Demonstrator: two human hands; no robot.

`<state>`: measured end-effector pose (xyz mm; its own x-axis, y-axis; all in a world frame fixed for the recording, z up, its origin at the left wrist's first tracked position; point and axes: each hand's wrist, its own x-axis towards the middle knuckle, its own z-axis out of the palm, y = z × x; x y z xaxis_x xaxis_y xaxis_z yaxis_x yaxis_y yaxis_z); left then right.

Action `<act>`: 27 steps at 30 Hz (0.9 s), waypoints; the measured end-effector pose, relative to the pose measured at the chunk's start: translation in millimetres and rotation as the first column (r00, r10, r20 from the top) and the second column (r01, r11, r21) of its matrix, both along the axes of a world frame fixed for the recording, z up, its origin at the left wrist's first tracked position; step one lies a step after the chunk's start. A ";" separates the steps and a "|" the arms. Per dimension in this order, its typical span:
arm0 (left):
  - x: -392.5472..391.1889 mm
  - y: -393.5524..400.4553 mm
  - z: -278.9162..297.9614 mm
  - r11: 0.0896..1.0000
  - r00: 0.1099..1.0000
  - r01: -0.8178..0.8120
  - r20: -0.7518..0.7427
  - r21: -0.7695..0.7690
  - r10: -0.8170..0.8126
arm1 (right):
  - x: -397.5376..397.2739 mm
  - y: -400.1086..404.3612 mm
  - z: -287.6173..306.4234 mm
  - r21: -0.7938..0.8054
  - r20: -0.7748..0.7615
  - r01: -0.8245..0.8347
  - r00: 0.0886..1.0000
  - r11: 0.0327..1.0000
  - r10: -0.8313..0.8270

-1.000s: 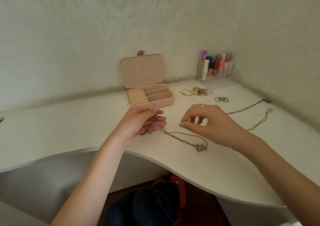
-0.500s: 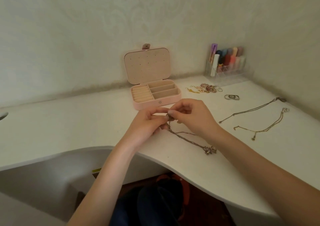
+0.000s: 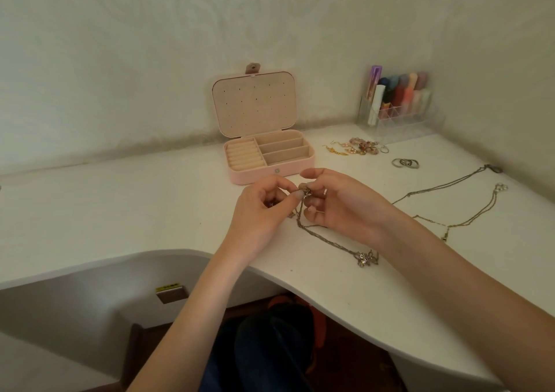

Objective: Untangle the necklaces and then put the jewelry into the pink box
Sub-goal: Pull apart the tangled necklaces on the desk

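Note:
My left hand [image 3: 264, 208] and my right hand [image 3: 339, 202] meet just in front of the open pink box [image 3: 270, 172] and both pinch the knotted top of a tangled necklace [image 3: 327, 241]. Its chain trails down over the white desk [image 3: 120, 211] to a flower pendant [image 3: 367, 258] near the front edge. Two separate necklaces lie stretched out to the right, one [image 3: 444, 185] farther back and one [image 3: 474, 214] nearer. The box's beige compartments show nothing inside.
Gold and pink earrings [image 3: 354, 147] and a few rings [image 3: 405, 163] lie right of the box. A clear organiser with lipsticks [image 3: 396, 103] stands in the back right corner. The desk's curved front edge runs under my forearms; my knees are below.
My right hand came in from the right to meet the left one, and both now pinch the same knot. The view shifted slightly left and down.

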<state>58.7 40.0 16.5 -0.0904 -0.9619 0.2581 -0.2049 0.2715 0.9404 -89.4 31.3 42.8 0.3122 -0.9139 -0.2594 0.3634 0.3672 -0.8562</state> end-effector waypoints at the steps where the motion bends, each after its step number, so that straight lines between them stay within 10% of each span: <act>1: -0.1 -0.5 -0.2 1.000 1.000 -0.010 -0.001 -0.013 0.010 | 0.1 0.2 0.4 -0.016 -0.023 -0.005 1.000 1.000 0.004; 10: -1.3 -0.7 -0.9 1.000 0.999 -0.018 -0.046 0.009 0.018 | -7.0 2.1 1.7 -0.271 -0.338 -0.055 0.940 0.961 -0.041; 21: -1.8 -1.1 -1.6 1.000 0.999 0.022 -0.046 0.015 -0.021 | -11.3 -0.8 3.6 0.029 0.160 -0.098 0.983 0.995 0.092; 27: 1.1 -1.2 -1.1 1.000 0.993 0.012 -0.121 0.024 -0.009 | -11.8 1.5 4.6 0.023 0.169 -0.145 0.976 0.989 0.139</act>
